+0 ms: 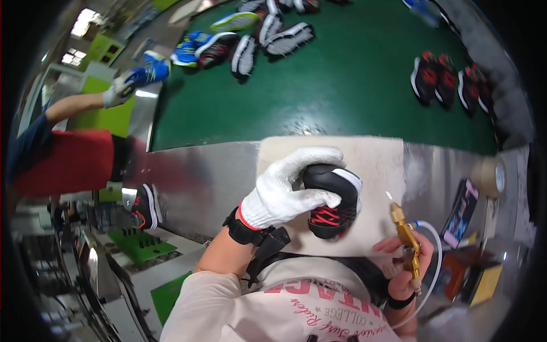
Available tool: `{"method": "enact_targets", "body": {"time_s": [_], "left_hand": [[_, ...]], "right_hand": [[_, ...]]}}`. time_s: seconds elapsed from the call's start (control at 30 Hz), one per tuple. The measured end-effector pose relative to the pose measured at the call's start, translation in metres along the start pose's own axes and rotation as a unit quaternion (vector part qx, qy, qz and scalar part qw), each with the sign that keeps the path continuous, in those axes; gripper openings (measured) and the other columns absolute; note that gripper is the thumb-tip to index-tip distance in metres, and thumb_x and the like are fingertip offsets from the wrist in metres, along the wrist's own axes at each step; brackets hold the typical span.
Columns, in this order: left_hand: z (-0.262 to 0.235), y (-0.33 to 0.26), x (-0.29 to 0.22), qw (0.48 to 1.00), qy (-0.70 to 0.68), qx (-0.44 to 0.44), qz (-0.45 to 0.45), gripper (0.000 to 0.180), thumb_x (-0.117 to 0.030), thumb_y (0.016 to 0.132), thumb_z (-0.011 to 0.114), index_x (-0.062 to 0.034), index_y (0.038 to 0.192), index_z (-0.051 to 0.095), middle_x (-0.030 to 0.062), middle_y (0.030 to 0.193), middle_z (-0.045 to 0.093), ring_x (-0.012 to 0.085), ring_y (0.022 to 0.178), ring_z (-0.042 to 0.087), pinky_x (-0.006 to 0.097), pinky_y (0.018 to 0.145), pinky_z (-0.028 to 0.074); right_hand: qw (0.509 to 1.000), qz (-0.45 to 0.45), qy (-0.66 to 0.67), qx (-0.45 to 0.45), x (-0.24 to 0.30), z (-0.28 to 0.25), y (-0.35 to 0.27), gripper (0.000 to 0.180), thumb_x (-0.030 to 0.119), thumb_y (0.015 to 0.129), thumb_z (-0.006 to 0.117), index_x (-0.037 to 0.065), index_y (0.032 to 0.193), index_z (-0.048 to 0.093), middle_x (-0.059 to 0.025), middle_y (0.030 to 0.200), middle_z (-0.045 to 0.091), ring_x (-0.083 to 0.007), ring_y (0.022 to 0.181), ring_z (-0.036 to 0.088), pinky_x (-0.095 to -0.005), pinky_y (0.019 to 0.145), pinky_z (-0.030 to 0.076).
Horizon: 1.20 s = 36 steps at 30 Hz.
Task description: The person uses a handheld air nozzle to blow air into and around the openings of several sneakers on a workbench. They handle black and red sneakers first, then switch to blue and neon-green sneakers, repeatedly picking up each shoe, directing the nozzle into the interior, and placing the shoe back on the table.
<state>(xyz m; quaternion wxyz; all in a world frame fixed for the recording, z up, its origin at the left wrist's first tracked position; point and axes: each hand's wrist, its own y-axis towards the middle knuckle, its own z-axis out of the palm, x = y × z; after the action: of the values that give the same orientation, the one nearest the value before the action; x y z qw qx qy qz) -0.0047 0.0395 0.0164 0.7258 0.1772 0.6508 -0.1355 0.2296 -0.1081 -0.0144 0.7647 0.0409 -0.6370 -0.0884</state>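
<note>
Underhand: knit-gloved left hand (282, 191), glossy black shoe (333, 199)

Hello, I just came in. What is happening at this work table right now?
A person is working on a black shoe with red laces that rests on a pale pad on a metal bench. The left hand, in a white knit glove, presses down on the shoe. The bare right hand holds a small brass nozzle tool with a clear hose, its tip pointing toward the shoe. More shoes lie on the green belt behind, where another person's gloved hand holds a blue shoe.
</note>
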Motion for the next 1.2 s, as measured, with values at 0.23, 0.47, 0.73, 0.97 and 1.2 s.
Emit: {"method": "enact_targets", "body": {"time_s": [0.23,0.47,0.73,0.97,1.2], "left_hand": [[0.009,0.048,0.012,0.976,0.001,0.207,0.066,0.057,-0.012,0.062,0.086,0.0046,0.109,0.059,0.0193,0.108,0.062,0.0283,0.099,0.062,0.039,0.088,0.049],[0.011,0.075,0.033,0.976,-0.107,0.19,-0.015,0.058,-0.011,0.063,0.083,0.0037,0.11,0.053,0.0208,0.104,0.062,0.0288,0.098,0.062,0.039,0.088,0.049],[-0.005,0.079,0.061,0.964,-0.244,0.058,-0.086,0.05,-0.004,0.068,0.063,0.0046,0.117,0.053,0.0197,0.108,0.062,0.0249,0.096,0.063,0.032,0.086,0.05],[-0.023,0.064,0.079,0.95,-0.288,-0.072,-0.1,0.058,-0.021,0.084,0.063,0.0009,0.131,0.039,0.0222,0.119,0.057,0.0323,0.105,0.06,0.044,0.093,0.05],[-0.014,0.001,0.041,0.94,-0.158,-0.238,-0.186,0.05,-0.036,0.095,0.049,-0.002,0.131,0.044,0.0178,0.126,0.054,0.0318,0.114,0.055,0.049,0.1,0.043]], "right_hand": [[0.995,-0.03,0.071,0.069,0.003,0.014,0.021,0.075,0.056,0.081,0.056,0.004,0.129,0.031,-0.0197,0.092,0.06,-0.0235,0.078,0.062,-0.0367,0.074,0.049],[0.995,-0.054,0.058,0.052,-0.015,0.005,0.047,0.078,0.054,0.075,0.064,0.004,0.126,0.033,-0.0163,0.085,0.059,-0.0179,0.066,0.056,-0.0297,0.06,0.046],[0.989,0.011,0.147,0.019,-0.044,0.01,0.029,0.082,0.054,0.073,0.069,0.005,0.129,0.033,-0.0155,0.084,0.058,-0.0166,0.067,0.055,-0.0262,0.058,0.044],[0.965,0.107,0.238,0.017,-0.058,0.005,-0.002,0.087,0.054,0.073,0.071,0.005,0.132,0.031,-0.0153,0.094,0.058,-0.0132,0.074,0.056,-0.0218,0.058,0.044],[0.928,0.219,0.292,-0.079,-0.047,0.008,-0.004,0.067,0.056,0.088,0.052,0.003,0.125,0.031,-0.0148,0.091,0.057,-0.0121,0.063,0.052,-0.0239,0.053,0.044]]}}
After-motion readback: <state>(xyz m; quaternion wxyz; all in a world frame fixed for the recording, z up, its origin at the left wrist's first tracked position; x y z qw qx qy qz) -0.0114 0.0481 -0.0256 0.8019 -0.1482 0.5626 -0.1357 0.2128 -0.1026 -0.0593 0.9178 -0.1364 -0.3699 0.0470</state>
